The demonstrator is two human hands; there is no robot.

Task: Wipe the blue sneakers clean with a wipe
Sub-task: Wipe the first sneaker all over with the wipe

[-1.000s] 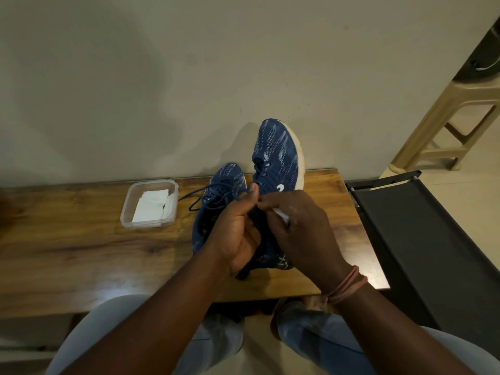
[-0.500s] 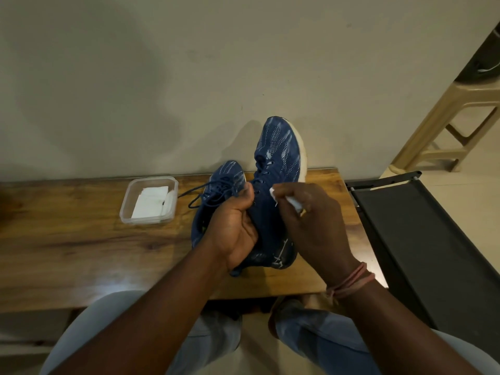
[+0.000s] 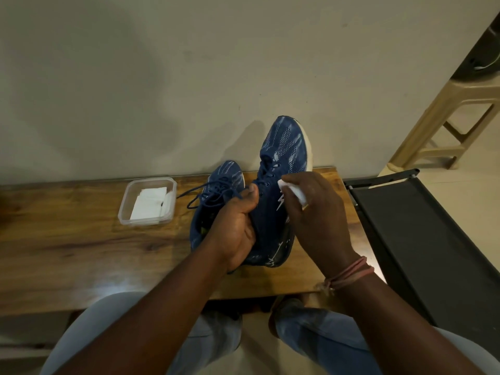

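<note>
Two blue knit sneakers are on the wooden table point(image 3: 67, 239). One sneaker point(image 3: 284, 147) is tilted up with its toe raised toward the wall; my left hand point(image 3: 238, 226) grips it around the collar and tongue. My right hand point(image 3: 316, 217) pinches a folded white wipe point(image 3: 293, 192) against that sneaker's right side, near the laces. The other sneaker point(image 3: 224, 180) lies flat on the table just left of it, with its laces loose and partly hidden by my left hand.
A clear plastic tub point(image 3: 147, 203) holding white wipes sits on the table left of the sneakers. A wall runs right behind the table. A black rack point(image 3: 422, 239) stands to the right, and a beige plastic stool point(image 3: 460, 115) beyond it. My knees are under the table's front edge.
My right hand with the wipe has slid from the middle of the held sneaker to its right side. The sneaker has tipped a little to the right. My left hand keeps its grip.
</note>
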